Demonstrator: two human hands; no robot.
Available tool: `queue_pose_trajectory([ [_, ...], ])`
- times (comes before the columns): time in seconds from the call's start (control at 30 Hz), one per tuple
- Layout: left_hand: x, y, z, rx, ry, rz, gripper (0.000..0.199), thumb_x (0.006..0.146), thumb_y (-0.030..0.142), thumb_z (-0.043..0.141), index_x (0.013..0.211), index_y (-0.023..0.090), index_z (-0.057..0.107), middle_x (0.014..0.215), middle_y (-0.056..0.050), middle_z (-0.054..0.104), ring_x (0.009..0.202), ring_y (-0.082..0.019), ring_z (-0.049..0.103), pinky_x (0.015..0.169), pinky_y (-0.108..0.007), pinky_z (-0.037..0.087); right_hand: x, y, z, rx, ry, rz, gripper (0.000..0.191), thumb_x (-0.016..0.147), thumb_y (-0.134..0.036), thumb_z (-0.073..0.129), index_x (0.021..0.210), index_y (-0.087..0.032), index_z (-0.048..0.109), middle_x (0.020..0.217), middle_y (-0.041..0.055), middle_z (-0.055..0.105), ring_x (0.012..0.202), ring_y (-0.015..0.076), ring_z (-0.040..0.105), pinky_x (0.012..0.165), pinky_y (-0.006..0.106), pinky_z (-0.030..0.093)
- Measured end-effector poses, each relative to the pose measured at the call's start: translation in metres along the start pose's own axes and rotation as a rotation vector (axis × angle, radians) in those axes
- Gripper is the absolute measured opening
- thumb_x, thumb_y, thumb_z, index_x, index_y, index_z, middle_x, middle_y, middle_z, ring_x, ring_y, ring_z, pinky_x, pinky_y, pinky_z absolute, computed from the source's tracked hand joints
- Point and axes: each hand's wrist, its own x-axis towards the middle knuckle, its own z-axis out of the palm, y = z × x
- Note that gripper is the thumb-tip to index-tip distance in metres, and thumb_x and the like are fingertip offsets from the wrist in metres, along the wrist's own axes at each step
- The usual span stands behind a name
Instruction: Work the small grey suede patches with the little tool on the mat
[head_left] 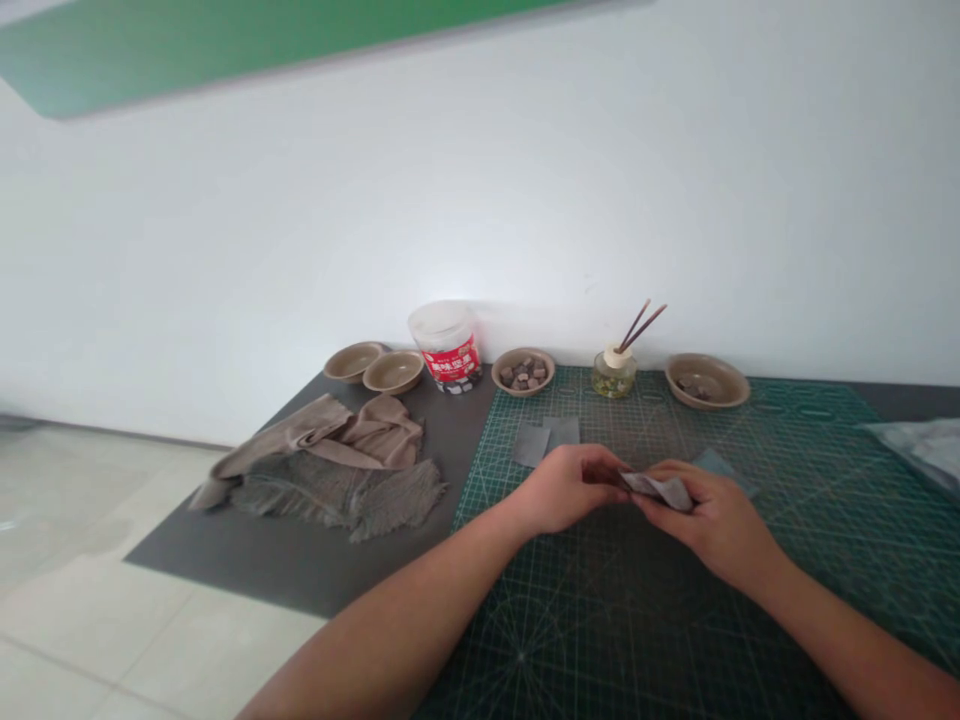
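Over the green cutting mat (570, 620), both hands meet at a small folded grey piece (660, 490); I cannot tell whether it is cloth or paper. My right hand (709, 510) grips it between thumb and fingers. At its left edge, my left hand (566, 488) pinches with thumb and fingertips, partly hiding that side. Just beyond my left hand lie two flat grey squares, a nearer one (529, 446) and a farther one (564, 431), overlapping slightly. A bluish-grey flat piece (726, 470) is partly covered by my right hand.
Along the wall stand a bowl of small brown blocks (523, 372), a reed diffuser (613, 372), a bowl with a few pieces (707, 382), a red-labelled plastic tub (448, 348) and two bowls (394, 372). Crumpled brown and grey cloths (337, 465) lie left. A plastic bag (926, 445) sits right.
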Motion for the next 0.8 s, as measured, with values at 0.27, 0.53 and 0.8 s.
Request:
queue_pose_trajectory([
  [0.27,-0.003,0.000,-0.005,0.086,0.026,-0.032,0.034,0.077,0.035,0.081,0.102,0.013,0.074,0.088,-0.007,0.075,0.074,-0.015,0.066,0.070,-0.027,0.051,0.003,0.008,0.002,-0.055,0.021,-0.140,0.018,0.087,-0.027,0.068,0.102,-0.026,0.077,0.102,0.0030,0.075,0.090,0.0198,0.072,0.079,0.031,0.057],
  [0.53,0.002,0.002,-0.007,0.088,0.002,0.002,0.036,0.075,0.037,0.082,0.097,0.011,0.073,0.083,-0.007,0.074,0.068,-0.014,0.064,0.066,-0.027,0.050,0.001,0.014,0.002,-0.094,0.061,-0.190,0.021,0.089,-0.030,0.067,0.106,-0.024,0.078,0.105,0.0062,0.076,0.094,0.0237,0.073,0.084,0.038,0.060],
  [0.8,0.004,0.004,-0.007,0.070,-0.060,0.009,0.034,0.074,0.034,0.083,0.096,0.011,0.073,0.081,-0.006,0.073,0.068,-0.013,0.063,0.064,-0.025,0.047,-0.006,0.011,0.002,-0.100,0.077,-0.222,0.020,0.090,-0.031,0.067,0.105,-0.023,0.078,0.103,0.0061,0.076,0.092,0.0225,0.073,0.082,0.037,0.060],
])
